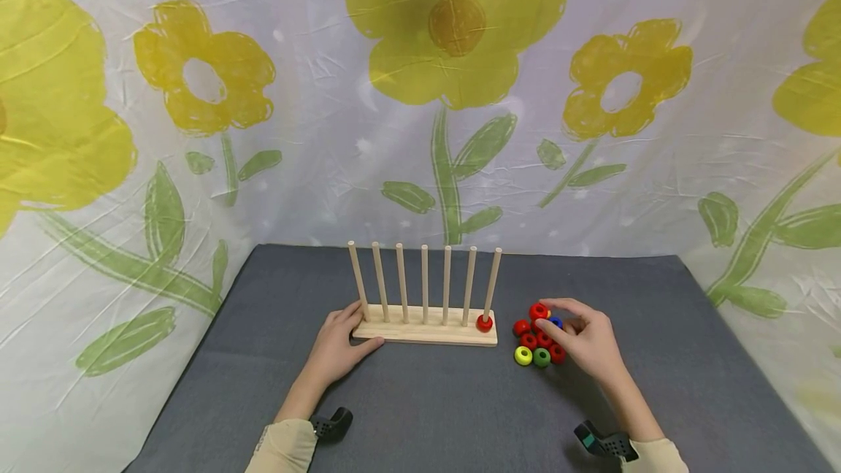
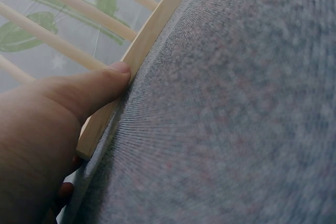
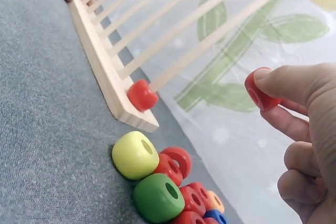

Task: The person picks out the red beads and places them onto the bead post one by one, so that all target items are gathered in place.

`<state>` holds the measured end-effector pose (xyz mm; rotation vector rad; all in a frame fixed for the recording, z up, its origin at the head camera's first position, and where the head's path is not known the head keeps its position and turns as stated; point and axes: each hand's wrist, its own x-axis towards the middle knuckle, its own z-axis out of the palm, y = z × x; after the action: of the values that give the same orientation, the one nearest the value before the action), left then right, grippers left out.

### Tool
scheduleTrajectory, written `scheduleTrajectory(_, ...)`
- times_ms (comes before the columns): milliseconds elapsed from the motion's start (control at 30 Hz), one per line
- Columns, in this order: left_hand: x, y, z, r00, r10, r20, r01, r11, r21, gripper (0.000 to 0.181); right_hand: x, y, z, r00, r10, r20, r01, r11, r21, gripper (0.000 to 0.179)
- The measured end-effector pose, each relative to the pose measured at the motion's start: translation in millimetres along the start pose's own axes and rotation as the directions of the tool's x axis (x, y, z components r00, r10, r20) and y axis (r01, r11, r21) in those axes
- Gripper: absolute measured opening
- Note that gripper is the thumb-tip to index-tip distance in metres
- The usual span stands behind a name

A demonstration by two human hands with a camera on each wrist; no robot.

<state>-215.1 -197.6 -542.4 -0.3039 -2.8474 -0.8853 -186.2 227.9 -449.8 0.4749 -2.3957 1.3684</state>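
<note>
A wooden peg stand (image 1: pixel 423 334) with a row of upright pegs stands on the table. One red bead (image 1: pixel 484 323) sits at the foot of its rightmost peg. My left hand (image 1: pixel 335 345) grips the left end of the stand; in the left wrist view the thumb (image 2: pixel 107 80) lies against the front edge of the base. Between thumb and fingertips my right hand (image 1: pixel 588 338) pinches another red bead (image 3: pixel 260 88), raised above a cluster of loose beads. Yellow (image 3: pixel 135 155), green (image 3: pixel 158 198), blue (image 1: pixel 555 322), orange and several red beads lie in that cluster.
The cluster of beads lies to the right of the stand on a dark grey cloth-covered table (image 1: pixel 434 407). A pale curtain (image 1: pixel 315 130) printed with yellow flowers hangs behind the table and along its sides. Black straps (image 1: pixel 331 425) are on both wrists.
</note>
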Motion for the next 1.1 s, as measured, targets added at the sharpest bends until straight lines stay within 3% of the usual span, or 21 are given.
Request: scheduleTrajectory(1100, -0.3, -0.5, 0.4, 1.000, 0.019, -0.014, -0.019, 1.000, 0.001, 0.079, 16.3, -17.1, 5.5, 1.000, -0.009, -0.010, 0.010, 0.998, 0.067, 0.030)
